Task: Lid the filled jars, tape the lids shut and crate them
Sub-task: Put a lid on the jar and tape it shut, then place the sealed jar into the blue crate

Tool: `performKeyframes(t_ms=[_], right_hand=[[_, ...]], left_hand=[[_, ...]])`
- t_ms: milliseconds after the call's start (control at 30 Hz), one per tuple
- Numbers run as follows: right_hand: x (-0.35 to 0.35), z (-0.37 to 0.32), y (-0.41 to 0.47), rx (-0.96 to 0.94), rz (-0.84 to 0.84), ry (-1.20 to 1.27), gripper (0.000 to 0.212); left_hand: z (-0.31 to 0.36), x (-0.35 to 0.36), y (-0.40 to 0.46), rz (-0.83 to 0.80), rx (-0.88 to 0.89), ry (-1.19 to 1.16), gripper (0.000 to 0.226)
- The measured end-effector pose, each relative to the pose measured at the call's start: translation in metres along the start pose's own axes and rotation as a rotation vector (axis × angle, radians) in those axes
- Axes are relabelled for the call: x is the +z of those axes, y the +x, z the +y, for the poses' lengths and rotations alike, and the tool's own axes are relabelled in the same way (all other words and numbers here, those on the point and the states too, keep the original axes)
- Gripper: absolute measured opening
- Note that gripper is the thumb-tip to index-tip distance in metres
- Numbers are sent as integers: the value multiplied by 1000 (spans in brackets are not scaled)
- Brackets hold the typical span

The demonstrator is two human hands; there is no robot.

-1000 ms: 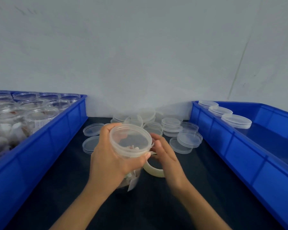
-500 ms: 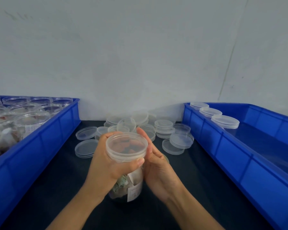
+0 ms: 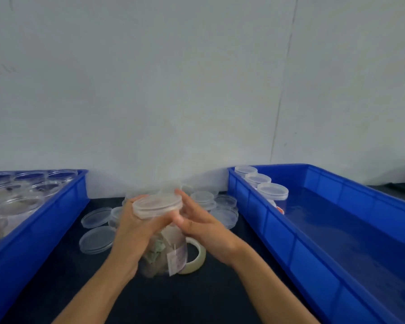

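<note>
Gripped at its neck by the left hand (image 3: 136, 228), the filled jar (image 3: 164, 253) now stands on the counter (image 3: 63, 265), lid (image 3: 157, 203) on, right hand (image 3: 201, 223) open against the rim where 1 second ago it reached the tape roll (image 3: 197, 256), suggesting taping is underway.

Plain pale grey wall (image 3: 173, 90) behind, thin vertical seam at right; dark tabletop (image 3: 197, 300) below; even, soft light.
</note>
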State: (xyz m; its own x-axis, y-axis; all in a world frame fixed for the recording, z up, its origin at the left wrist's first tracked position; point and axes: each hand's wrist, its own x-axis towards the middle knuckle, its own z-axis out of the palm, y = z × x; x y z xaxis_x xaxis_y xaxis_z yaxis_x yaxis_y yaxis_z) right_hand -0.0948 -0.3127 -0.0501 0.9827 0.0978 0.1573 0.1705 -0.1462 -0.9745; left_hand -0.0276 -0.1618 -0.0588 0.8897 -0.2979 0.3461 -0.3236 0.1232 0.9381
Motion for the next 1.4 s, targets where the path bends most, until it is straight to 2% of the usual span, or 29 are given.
performKeyframes(t_ms=[33, 67, 133, 200, 267, 433, 533, 600, 700, 767, 867, 1000, 1200, 1400], right_hand=[[-11, -10, -3, 3, -4, -91, 87], [-20, -20, -5, 8, 9, -178, 96], [-33, -39, -11, 8, 101, -279, 107], [-45, -51, -18, -13, 263, -292, 110], [-64, -60, -24, -32, 416, -308, 107], [-127, -72, -51, -61, 684, -386, 75], [-162, -64, -69, -64, 900, -445, 70], [-181, -50, -77, 7, 984, -496, 70], [-199, -25, -84, 176, 978, -453, 69], [-204, -10, -85, 312, 904, -410, 70], [-205, 9, -82, 417, 800, -351, 73], [-201, 20, -80, 495, 775, -295, 72], [-207, 25, -85, 568, 696, -347, 74], [-203, 21, -83, 629, 707, -407, 74]], left_hand=[[7, 11, 5, 9, -4, -9, 83], [15, 23, 8, 38, -5, -5, 85], [30, 52, 17, 77, 21, 17, 74], [43, 84, 24, 55, 58, -11, 68], [51, 113, 31, -5, 85, -41, 70], [65, 184, 43, -193, 140, 73, 82], [65, 219, 49, -337, 185, 187, 88], [57, 237, 50, -401, 211, 271, 83], [35, 257, 49, -470, 258, 466, 63], [18, 261, 48, -483, 279, 593, 57], [-2, 258, 45, -475, 289, 691, 52], [-15, 251, 44, -451, 343, 748, 53], [-16, 252, 41, -494, 323, 873, 33], [-14, 251, 43, -571, 302, 1058, 40]])
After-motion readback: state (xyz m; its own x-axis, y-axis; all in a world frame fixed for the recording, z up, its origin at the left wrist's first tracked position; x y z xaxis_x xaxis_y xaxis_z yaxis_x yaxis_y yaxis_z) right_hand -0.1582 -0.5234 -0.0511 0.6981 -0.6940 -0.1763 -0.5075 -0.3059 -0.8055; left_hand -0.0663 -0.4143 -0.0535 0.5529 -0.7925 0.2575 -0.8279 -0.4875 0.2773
